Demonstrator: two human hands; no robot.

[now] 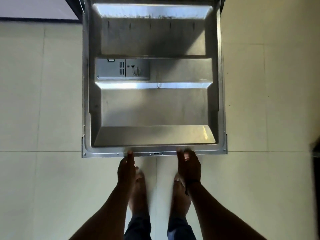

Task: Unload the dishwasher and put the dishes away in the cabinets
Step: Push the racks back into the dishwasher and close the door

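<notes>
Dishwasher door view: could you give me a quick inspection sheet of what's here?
Surface: pale tiled floor.
Job's things: dishwasher door folded down flat, steel lining up; detergent dispenser on it; no dishes in view.
Clutter: nothing seen.
Hands: left hand and right hand at the door's near edge, fingers fairly straight; grip unclear.
Cables: nothing seen.
Surroundings: bare feet below the hands; dark object at right edge.

We see dishwasher door [154,104] inner liner: brushed stainless metal, semi-glossy w/ streaky glare, smudged near top. Detergent dispenser [123,69]: grey matt plastic. Floor tiles [268,84]: smooth, pale, low sheen. Trouser legs [138,227]: dark cloth. We note black band [190,185] at right wrist, material unclear.
</notes>
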